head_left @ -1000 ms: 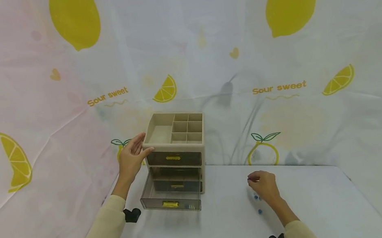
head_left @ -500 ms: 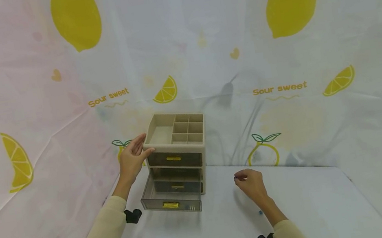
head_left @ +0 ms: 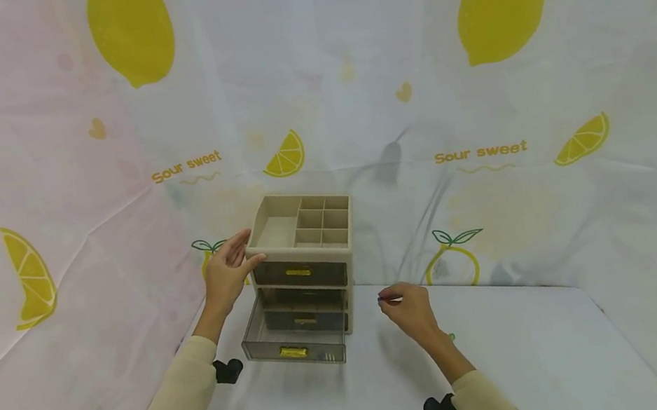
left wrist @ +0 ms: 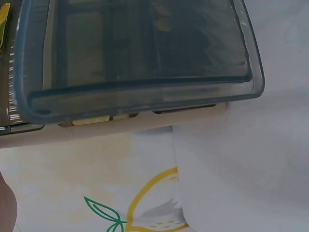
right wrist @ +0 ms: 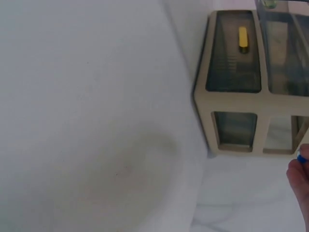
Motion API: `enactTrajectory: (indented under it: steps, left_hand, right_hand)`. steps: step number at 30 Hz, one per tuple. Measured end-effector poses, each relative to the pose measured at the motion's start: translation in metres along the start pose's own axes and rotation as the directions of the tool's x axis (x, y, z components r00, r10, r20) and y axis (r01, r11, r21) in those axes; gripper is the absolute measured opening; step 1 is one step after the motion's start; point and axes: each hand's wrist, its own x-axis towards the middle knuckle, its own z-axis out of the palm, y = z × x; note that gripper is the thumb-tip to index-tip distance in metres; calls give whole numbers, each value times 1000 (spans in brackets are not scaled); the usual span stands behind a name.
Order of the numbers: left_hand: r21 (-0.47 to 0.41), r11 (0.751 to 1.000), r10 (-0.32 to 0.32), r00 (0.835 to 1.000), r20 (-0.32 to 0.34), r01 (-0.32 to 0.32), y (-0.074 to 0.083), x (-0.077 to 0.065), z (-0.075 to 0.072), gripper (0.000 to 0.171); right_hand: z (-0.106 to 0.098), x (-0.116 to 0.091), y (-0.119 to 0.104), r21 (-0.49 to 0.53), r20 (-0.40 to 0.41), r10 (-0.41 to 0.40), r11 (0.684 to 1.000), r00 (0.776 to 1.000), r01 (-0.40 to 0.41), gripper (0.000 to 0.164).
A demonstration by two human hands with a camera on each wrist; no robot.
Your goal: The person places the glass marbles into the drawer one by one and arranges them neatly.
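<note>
A beige desktop organizer (head_left: pixel 303 251) with smoky drawers stands at the back left. Its middle drawer (head_left: pixel 325 353), with a yellow handle, is pulled out. My left hand (head_left: pixel 225 273) rests on the organizer's left front corner, fingers straight along the side and thumb on the front. In the air to the right of the organizer, my right hand (head_left: pixel 411 311) pinches a small blue piece (right wrist: pixel 301 158) between thumb and fingertips; most of it is hidden by them. The left wrist view looks at the pulled-out drawer (left wrist: pixel 145 92) from below.
A small green piece (head_left: pixel 452 337) shows beside my right wrist on the white table (head_left: pixel 535 351). Lemon-print cloth (head_left: pixel 344 54) walls the table at the back and left. A black wrist mount (head_left: pixel 229 371) sits below the left hand, close to the drawer.
My right hand has moved left toward the organizer with the small blue piece. The blue pieces on the table are now out of sight behind the right arm. The left hand stays put.
</note>
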Motion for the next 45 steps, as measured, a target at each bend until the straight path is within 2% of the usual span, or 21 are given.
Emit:
enactTrajectory:
  steps: [10, 17, 20, 22, 24, 27, 29, 31, 35, 39, 45]
  left_hand:
    - [3, 1000, 14, 1000, 5, -14, 0, 0, 0, 65]
    - [-5, 1000, 12, 1000, -3, -12, -2, 1, -1, 65]
    - [-10, 1000, 11, 1000, -1, -11, -3, 1, -1, 65]
    - [-21, 1000, 6, 1000, 7, -6, -1, 0, -1, 65]
    - [-25, 1000, 6, 1000, 20, -5, 8, -1, -1, 64]
    - [-29, 1000, 4, 1000, 22, -3, 9, -1, -1, 64]
    - [-21, 1000, 7, 1000, 18, -7, 8, -1, -1, 64]
    - [-16, 1000, 10, 1000, 10, -10, 0, 0, -1, 65]
    - [-8, 1000, 12, 1000, 7, -11, -1, 0, 0, 64]
    - [-7, 1000, 7, 1000, 4, -7, -1, 0, 0, 64]
    - [-16, 1000, 12, 1000, 18, -12, 11, -2, 0, 62]
  right_hand:
    - [13, 8, -27, 52, 20, -43, 998, 999, 42, 13]
    - [24, 12, -44, 122, 23, -128, 985, 992, 124, 16]
    - [30, 12, -52, 143, 34, -136, 981, 990, 129, 16]
    - [33, 11, -56, 151, 39, -147, 979, 988, 140, 16]
    - [37, 10, -61, 172, 46, -158, 974, 986, 148, 16]
    - [42, 8, -67, 191, 60, -177, 968, 982, 162, 16]
    - [45, 6, -68, 203, 81, -178, 966, 981, 159, 16]
    - [49, 4, -69, 199, 100, -183, 967, 978, 161, 15]
    - [54, -1, -72, 187, 152, -199, 968, 968, 170, 14]
    - [60, -2, -78, 184, 218, -219, 966, 951, 181, 12]
    - [68, -2, -86, 182, 372, -184, 976, 910, 123, 11]
